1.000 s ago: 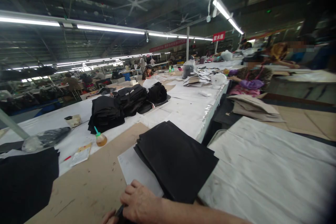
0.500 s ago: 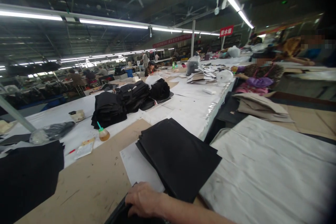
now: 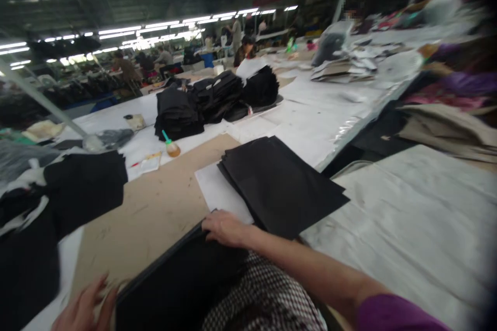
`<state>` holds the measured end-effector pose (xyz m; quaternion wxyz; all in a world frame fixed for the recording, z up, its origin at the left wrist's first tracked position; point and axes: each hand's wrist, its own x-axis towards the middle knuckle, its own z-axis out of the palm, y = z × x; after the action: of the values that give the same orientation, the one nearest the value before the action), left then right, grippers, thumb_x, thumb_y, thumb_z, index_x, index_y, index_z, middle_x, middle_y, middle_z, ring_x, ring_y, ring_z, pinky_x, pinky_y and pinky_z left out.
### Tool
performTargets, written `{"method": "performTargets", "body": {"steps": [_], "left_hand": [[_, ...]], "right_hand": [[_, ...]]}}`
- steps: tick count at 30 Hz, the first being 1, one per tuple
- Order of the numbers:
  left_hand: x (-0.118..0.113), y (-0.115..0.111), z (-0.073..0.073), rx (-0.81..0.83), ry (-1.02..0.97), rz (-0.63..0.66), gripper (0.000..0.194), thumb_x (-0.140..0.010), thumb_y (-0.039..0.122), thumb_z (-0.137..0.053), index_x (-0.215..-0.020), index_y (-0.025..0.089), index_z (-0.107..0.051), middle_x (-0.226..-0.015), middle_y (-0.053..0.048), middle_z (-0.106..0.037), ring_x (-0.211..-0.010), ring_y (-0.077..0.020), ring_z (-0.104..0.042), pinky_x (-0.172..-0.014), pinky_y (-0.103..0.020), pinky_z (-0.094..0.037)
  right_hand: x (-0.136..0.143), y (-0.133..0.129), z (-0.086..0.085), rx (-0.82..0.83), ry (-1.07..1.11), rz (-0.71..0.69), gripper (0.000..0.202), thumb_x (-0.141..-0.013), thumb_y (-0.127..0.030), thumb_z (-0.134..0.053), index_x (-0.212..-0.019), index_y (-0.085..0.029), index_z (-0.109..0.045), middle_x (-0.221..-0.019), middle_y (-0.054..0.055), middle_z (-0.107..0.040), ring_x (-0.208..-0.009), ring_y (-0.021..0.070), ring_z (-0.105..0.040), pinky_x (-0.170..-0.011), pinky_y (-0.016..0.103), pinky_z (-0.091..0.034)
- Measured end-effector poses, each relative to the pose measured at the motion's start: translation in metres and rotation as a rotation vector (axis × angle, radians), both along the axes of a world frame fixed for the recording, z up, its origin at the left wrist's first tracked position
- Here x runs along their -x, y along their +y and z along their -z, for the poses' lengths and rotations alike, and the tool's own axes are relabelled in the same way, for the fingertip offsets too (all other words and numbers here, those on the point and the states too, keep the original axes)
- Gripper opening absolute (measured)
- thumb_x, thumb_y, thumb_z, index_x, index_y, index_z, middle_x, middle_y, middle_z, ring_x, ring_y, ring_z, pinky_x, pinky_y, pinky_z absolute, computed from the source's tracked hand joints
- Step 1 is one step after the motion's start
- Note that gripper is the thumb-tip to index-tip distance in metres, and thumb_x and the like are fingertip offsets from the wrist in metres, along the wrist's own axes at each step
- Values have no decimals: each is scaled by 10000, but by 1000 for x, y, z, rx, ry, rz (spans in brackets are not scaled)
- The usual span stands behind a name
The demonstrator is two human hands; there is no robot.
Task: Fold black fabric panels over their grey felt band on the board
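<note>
A stack of black sheets (image 3: pixel 174 274) lies at the near edge, tilted towards me. My right hand (image 3: pixel 224 228) has its fingers curled over the far edge of this stack, gripping it. Down at the lower left, my left hand (image 3: pixel 87 305) is slightly blurred, its fingers stretched and apart beside the stack's left edge. Whether it touches the sheets I cannot tell for sure. Just beyond my right hand, a second pile of black sheets (image 3: pixel 283 181) rests partly over a white sheet (image 3: pixel 221 191) on brown board (image 3: pixel 155 207).
A small bottle (image 3: pixel 173 149) with a green nozzle stands on the board's far edge. Bundled black pieces (image 3: pixel 178 114) sit behind it. More black material (image 3: pixel 85 181) lies left, and pale wrinkled sheeting (image 3: pixel 411 217) right. A co-worker's purple sleeve (image 3: pixel 454 51) shows at far right.
The view has tipped down and shifted left. My left hand has come into view at the lower left. More of the near black stack shows, with my right hand still at its far edge.
</note>
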<state>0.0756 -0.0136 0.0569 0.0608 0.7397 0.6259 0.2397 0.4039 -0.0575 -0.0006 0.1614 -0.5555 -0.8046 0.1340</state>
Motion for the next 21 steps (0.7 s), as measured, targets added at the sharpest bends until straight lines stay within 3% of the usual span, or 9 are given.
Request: {"method": "performTargets", "body": {"steps": [3,7,10,15,21], "left_hand": [[-25,-15,6,19,-66,339,368,-923,454,-527,-1223,248,-578,-1180,-68,-652,-1101,-261,-624,-976,-445,-513],[-91,-9,32,88,31,641,357,-964,388,-536,-1286,233,-545,-1212,-80,-651,-1136,-237,-589,-1017,-439,-468],[-114,-6,51,68,83,662,279,-965,307,-553,-1229,220,-573,-1132,-70,-674,-1072,-239,-596,-996,-455,-449],[-108,-3,60,78,68,618,270,-950,299,-592,-1212,236,-576,-1132,-57,-667,-1085,-232,-589,-997,-449,-419],[-109,2,59,84,6,554,246,-974,350,-557,-1197,257,-599,-1147,-49,-674,-1090,-216,-594,-1003,-438,-401]], "right_hand": [[-2,2,0,1,48,-29,135,-904,-265,-682,-1000,-185,-632,-990,44,-641,-953,182,-591,-856,302,-437],[-3,1,0,5,81,-72,134,-927,-230,-644,-1051,-187,-618,-996,43,-609,-960,177,-564,-864,314,-435],[-6,-1,-4,16,57,-78,151,-927,-215,-637,-1071,-178,-610,-1016,53,-604,-982,187,-559,-873,328,-436],[-25,6,-23,49,47,-78,405,-888,-251,-697,-1255,-155,-554,-1115,91,-597,-1049,213,-558,-923,350,-439],[-43,21,-26,42,81,-98,206,-999,-309,-535,-1112,-209,-675,-996,41,-624,-970,162,-597,-858,267,-450]]}}
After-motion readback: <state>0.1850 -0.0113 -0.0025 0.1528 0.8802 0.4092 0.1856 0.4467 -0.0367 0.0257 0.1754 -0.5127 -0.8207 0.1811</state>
